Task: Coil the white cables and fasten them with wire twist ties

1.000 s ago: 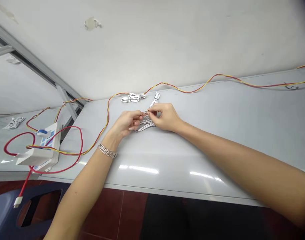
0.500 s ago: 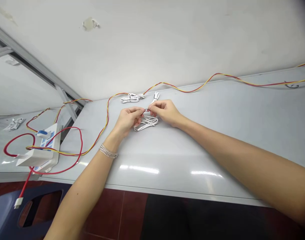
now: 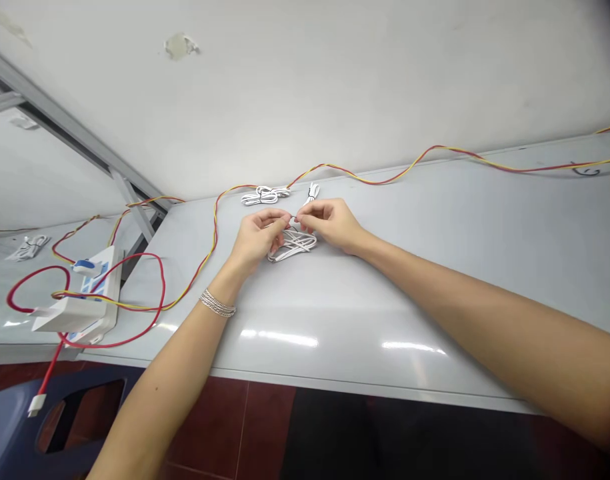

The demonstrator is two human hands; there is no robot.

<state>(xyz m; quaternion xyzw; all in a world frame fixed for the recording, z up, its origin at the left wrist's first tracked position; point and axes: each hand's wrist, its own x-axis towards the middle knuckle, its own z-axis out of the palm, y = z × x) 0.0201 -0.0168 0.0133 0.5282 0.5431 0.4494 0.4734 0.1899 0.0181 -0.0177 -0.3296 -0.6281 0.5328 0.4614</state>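
The room has a dark red tile floor (image 3: 209, 427) and a pale wall (image 3: 335, 87), and a grey metal frame (image 3: 49, 110) stands toward the person's left. Below the desk edge is a dark blue plastic seat (image 3: 15, 427). A long, shiny grey desk (image 3: 385, 320) carries a red and yellow twin wire (image 3: 215, 220), which runs along its far side and goes to a white box (image 3: 69, 315). A red cable (image 3: 159, 293) loops around this box, and it ends in a white plug (image 3: 36, 405) hanging over the desk edge.

Two bare forearms reach over the desk from the near side, and a silver chain bracelet (image 3: 217, 304) sits on the left wrist. The left hand (image 3: 259, 237) and the right hand (image 3: 329, 223) are held close together with the palms turned toward each other, just above a loose white cable bundle (image 3: 292, 245) in the middle of the desk. Two more white cable bundles (image 3: 265, 195) lie beyond the hands, near the far side.

Both grips are almost closed. The left fingertips (image 3: 286, 216) and the right fingertips (image 3: 299, 219) nearly meet and pinch a thin dark wire (image 3: 297, 225), which is small and partly hidden by the fingers.
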